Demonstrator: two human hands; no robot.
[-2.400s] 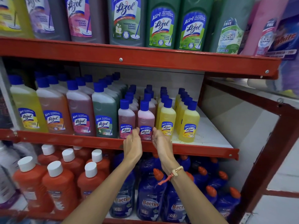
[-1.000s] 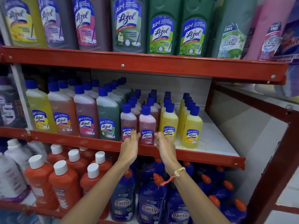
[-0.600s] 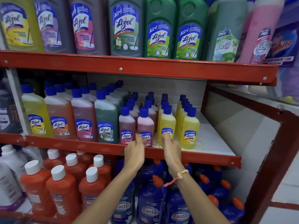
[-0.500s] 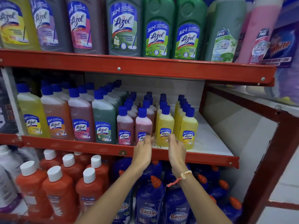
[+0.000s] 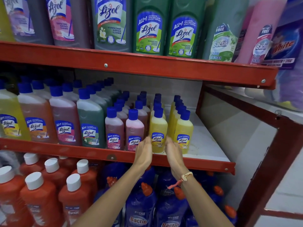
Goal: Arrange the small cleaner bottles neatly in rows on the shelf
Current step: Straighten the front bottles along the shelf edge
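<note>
Middle shelf, red front lip, white deck. Four rows of small blue-capped cleaner bottles run back from the lip: two pink rows, two yellow.

Left hand and right hand both reach up over the lip, palms facing each other, fingers straight and together. Between them stands the front yellow bottle of the inner yellow row, upright at the shelf edge. Each hand lies flat along one side of its lower body; neither curls around it. Contact looks likely, but I cannot tell for certain.

Just left of the left hand: front pink bottle. Just right of the right hand: second front yellow bottle, then bare deck.

Thread bracelet on right wrist. Below the forearms, dark blue Bactin bottles; further left, orange bottles with white caps.
</note>
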